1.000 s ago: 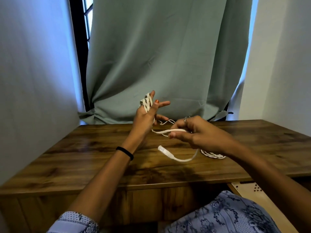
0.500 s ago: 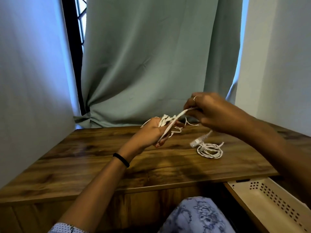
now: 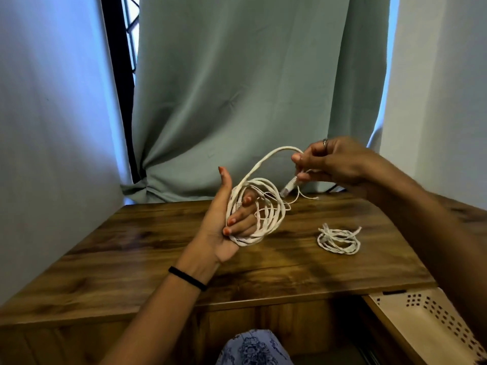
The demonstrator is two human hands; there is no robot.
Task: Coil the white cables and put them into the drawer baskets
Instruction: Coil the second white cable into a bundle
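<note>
- Left hand (image 3: 224,222): raised above the wooden desk (image 3: 163,262), palm turned toward the right, thumb pointing up. Fingers curl through the middle of a white cable coil (image 3: 259,209) and hold the loops against the palm.
- Coil hangs round the left fingers in several loose turns, clear of the desk surface.
- One strand rises from the top of the coil in an arch to the right hand (image 3: 332,164).
- Right hand: held higher and to the right of the left, thumb and fingers pinching the cable just behind its end. A ring (image 3: 325,142) shows on one finger.
- Cable plug (image 3: 289,186) points down and left from the right fingers, hanging just right of the coil's top; contact with the coil cannot be told.
- Second white cable bundle (image 3: 339,238): already coiled, lying flat on the desk to the right of the held coil, well apart from both hands.
- Drawer basket (image 3: 432,327): beige, perforated wall, pulled out below the desk's right front corner. Contents not visible.
- Black band (image 3: 187,278) on the left wrist.
- Green curtain (image 3: 250,96) hangs behind the desk.
</note>
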